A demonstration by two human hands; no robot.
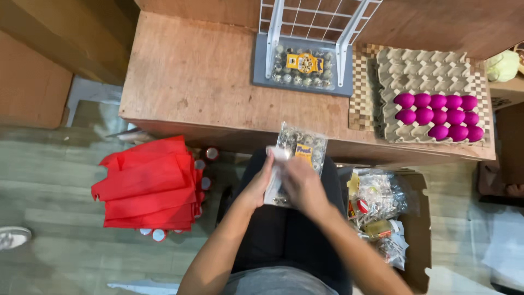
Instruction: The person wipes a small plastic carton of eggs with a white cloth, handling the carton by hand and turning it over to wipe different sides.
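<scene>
Holding a clear plastic pack of small speckled eggs (pixel 297 155) over the lap, just below the table (pixel 191 76) edge: left hand (pixel 256 183) at 8 o'clock of the pack with fingers closing on its white edge, right hand (pixel 303 183) at 6 o'clock, fingers curling over the near end. Probably feeling light, thin, bendy and a bit slippery, with eggs cracking easily inside, so gripping softly along the two long sides and not squeezing the middle. Lying with its long way running from 6 up toward 12 o'clock, far end tipping a little to 1 o'clock, toward the table.
</scene>
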